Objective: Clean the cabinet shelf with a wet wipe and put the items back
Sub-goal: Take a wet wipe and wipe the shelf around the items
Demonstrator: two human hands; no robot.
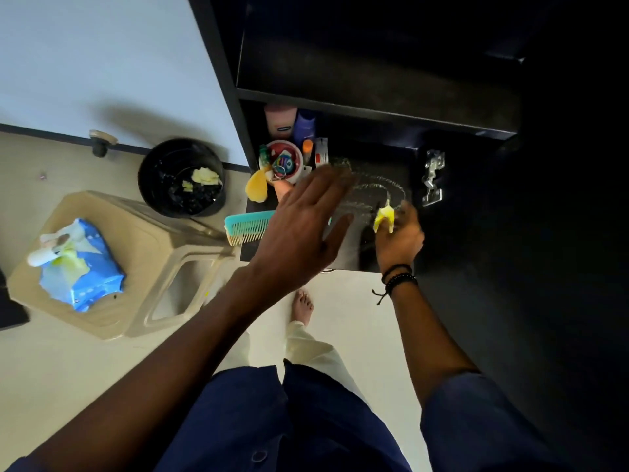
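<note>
Head view: the left hand (pixel 303 226) hangs over the black cabinet shelf (pixel 394 168), fingers straight and spread, gripping nothing; whether they touch it is unclear. The right hand (pixel 401 240) pinches a crumpled yellow wet wipe (pixel 384 218) in curled fingertips, its long axis pointing off them toward the shelf's back. Wet streaks (pixel 374 183) lie just beyond. A teal plastic comb (pixel 245 228) pokes out beneath the left palm.

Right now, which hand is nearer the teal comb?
Left. The left hand overlaps the right end of the teal comb; the right hand, gripping the yellow wipe, is farther right.
</note>
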